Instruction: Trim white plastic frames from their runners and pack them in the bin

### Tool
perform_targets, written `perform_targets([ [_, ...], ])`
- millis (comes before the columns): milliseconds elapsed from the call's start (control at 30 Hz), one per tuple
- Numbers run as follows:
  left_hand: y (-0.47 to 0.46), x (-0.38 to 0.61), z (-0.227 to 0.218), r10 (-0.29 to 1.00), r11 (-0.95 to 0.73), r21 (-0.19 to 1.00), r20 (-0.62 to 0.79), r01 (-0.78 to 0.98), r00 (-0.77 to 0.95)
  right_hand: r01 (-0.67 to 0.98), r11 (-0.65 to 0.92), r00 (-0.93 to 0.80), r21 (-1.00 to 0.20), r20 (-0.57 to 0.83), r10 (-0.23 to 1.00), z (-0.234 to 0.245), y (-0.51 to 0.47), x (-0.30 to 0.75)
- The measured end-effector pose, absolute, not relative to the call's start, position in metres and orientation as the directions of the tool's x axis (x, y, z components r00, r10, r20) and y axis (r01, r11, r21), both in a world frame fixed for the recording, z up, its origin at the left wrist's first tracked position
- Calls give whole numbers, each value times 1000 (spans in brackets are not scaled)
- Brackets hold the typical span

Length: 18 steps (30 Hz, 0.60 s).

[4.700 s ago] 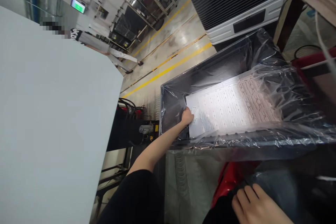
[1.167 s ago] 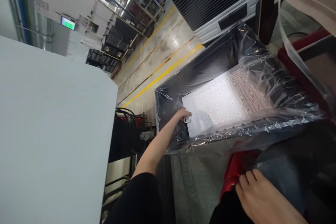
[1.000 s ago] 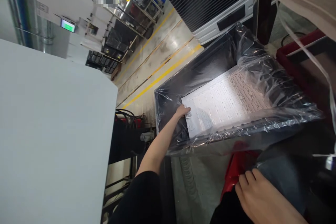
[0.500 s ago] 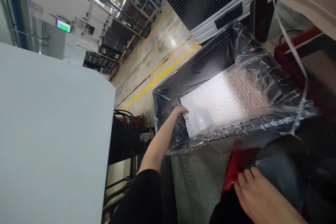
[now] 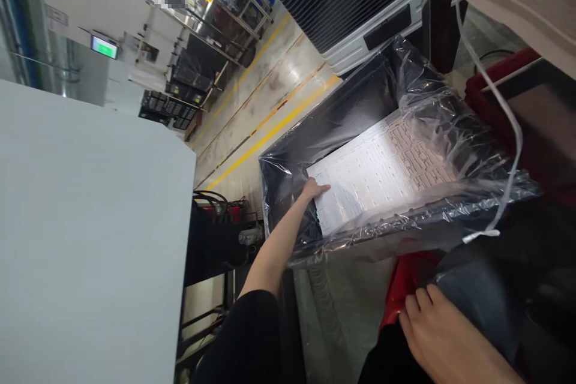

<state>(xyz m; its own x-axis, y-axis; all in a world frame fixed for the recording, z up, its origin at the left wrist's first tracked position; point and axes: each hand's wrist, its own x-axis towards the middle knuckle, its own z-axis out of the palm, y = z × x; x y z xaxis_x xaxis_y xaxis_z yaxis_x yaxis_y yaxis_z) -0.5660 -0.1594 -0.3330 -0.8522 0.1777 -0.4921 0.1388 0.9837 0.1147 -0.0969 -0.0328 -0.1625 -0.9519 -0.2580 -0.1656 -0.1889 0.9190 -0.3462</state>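
Sheet (image 5: 369, 171) lies right of centre, a gap between its upper edge and the bin wall (image 5: 346, 111). Your left hand (image 5: 314, 188) meets its left edge, your right hand (image 5: 445, 327) lower right; either's finger grip I cannot tell.

A plastic-lined dark bin (image 5: 342, 117) holds rows of pale parts (image 5: 373, 168).
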Motion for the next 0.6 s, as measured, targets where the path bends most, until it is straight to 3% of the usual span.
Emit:
perform_targets([
  [267,-180,-555,-335,264,956,25,-510,292,-819,-169,946,-960,-278,-173,-222,-164,-37,-90],
  [600,-169,-561,-344,219,969,4,-482,248,-848,-176,949,-956,-262,-185,-229,-164,-37,-90],
])
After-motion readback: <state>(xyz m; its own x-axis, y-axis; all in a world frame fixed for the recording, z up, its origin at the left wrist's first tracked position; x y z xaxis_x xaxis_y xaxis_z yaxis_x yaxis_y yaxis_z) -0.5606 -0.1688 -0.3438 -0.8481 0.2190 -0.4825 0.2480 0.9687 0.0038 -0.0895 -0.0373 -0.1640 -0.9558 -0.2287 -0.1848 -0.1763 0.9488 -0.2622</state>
